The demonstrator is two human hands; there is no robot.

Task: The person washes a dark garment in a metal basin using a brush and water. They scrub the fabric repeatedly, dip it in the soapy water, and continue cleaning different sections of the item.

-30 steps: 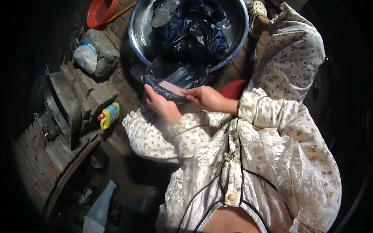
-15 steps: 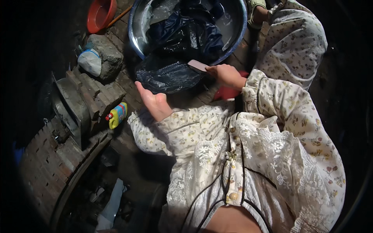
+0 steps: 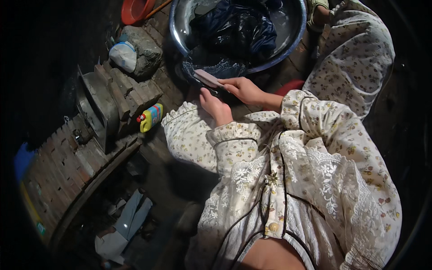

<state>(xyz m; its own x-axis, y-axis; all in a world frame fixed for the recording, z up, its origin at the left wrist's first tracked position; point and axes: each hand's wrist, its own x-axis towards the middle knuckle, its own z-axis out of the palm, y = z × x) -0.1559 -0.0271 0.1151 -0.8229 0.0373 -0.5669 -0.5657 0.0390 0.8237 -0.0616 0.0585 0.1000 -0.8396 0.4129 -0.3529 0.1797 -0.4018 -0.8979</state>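
My right hand (image 3: 244,90) is closed round the handle of a flat, pale pink scrub brush (image 3: 207,78). The brush lies against a wet, dark garment (image 3: 213,66), streaked with whitish suds, that hangs over the near rim of a metal basin (image 3: 298,47). Just below the brush, my left hand (image 3: 217,109) is curled at the garment's near end, thumb uppermost; its other fingers are mostly hidden. More dark, shiny wet cloth (image 3: 238,27) is heaped inside the basin, with cloudy water around it.
Left of the basin are a red bowl (image 3: 135,11), a stone block (image 3: 143,51) with a white bag (image 3: 123,56), and stacked bricks (image 3: 126,87). A yellow bottle (image 3: 150,118) stands near my left knee. Something red (image 3: 290,86) is behind my right wrist.
My left hand has gone from outstretched to curled at the garment's near end. The brush has moved left across the cloth, closer to that hand. The whole view has shifted slightly.
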